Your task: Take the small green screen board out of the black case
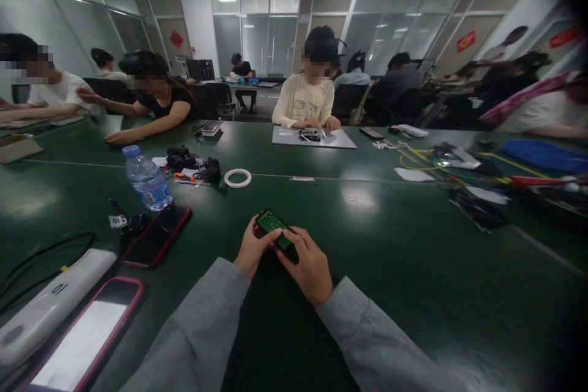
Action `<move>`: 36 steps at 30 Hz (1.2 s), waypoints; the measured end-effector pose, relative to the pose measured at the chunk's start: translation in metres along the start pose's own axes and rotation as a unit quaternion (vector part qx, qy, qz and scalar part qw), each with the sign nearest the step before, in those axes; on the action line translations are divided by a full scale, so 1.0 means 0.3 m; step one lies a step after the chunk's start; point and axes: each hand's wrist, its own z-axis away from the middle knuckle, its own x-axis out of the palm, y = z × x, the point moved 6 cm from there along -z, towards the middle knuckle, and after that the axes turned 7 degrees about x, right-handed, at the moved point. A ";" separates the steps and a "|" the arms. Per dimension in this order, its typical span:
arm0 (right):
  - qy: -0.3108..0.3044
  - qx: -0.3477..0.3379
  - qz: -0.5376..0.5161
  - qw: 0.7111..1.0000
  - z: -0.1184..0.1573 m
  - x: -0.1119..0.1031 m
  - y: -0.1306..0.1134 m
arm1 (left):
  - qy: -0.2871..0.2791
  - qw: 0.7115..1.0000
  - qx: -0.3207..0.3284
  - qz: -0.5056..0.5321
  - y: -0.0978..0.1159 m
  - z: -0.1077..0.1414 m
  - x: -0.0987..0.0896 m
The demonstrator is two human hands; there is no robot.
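Between my hands is a small green circuit board [272, 222] seated in a dark casing, tilted slightly above the green table [367, 331]. My left hand [253, 246] grips its left side, with the thumb lying across the board's face. On the right side, my right hand [309, 260] is closed around the lower end, its thumb and fingers pressing near the edge. The fingers beneath the casing are mostly hidden. Both forearms, in grey sleeves, come up from the bottom of the view.
To the left are a water bottle [147, 180], a red-edged phone [158, 237], a pink-cased phone [87, 343] and a white device [55, 300]. A white tape ring [237, 178] lies ahead. Cables and tools [478, 177] crowd the right. Across the table a person [305, 95] works over a board.
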 end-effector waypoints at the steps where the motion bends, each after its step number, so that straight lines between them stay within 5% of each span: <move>1: 0.004 0.002 -0.009 1.000 -0.001 -0.003 0.002 | -0.003 1.000 -0.011 0.009 -0.002 0.001 0.001; 5: 0.030 0.055 -0.117 0.991 -0.006 -0.021 0.026 | -0.029 0.997 -0.036 0.069 0.005 0.007 0.014; 8: 0.006 0.188 -0.306 0.933 -0.006 0.007 0.066 | -0.082 0.989 -0.056 0.113 0.012 0.018 0.039; 11: -0.047 0.334 -0.540 0.771 0.008 0.083 0.078 | -0.129 0.981 -0.073 0.121 0.012 0.028 0.058; 14: -0.068 0.424 -0.678 0.597 0.020 0.140 0.059 | -0.113 0.986 -0.066 0.108 0.011 0.024 0.048; 16: -0.070 0.451 -0.717 0.528 0.022 0.155 0.050 | -0.093 0.990 -0.055 0.092 0.013 0.019 0.040; 18: -0.073 0.462 -0.733 0.493 0.023 0.161 0.049 | -0.087 0.992 -0.042 0.075 0.017 0.015 0.038; 20: -0.078 0.468 -0.734 0.486 0.025 0.165 0.058 | -0.080 0.995 -0.031 0.054 0.021 0.011 0.035; 22: -0.091 0.458 -0.723 0.509 0.023 0.167 0.070 | -0.065 0.997 -0.022 0.029 0.024 0.004 0.026; 27: -0.117 0.365 -0.659 0.647 0.003 0.151 0.078 | -0.028 0.999 -0.009 -0.030 0.020 -0.017 -0.005; 30: -0.101 0.345 -0.610 0.706 -0.001 0.130 0.069 | -0.033 0.999 0.003 -0.042 0.016 -0.027 -0.012; 36: -0.104 0.343 -0.594 0.720 -0.002 0.110 0.060 | -0.045 0.997 0.004 -0.062 0.021 -0.034 -0.019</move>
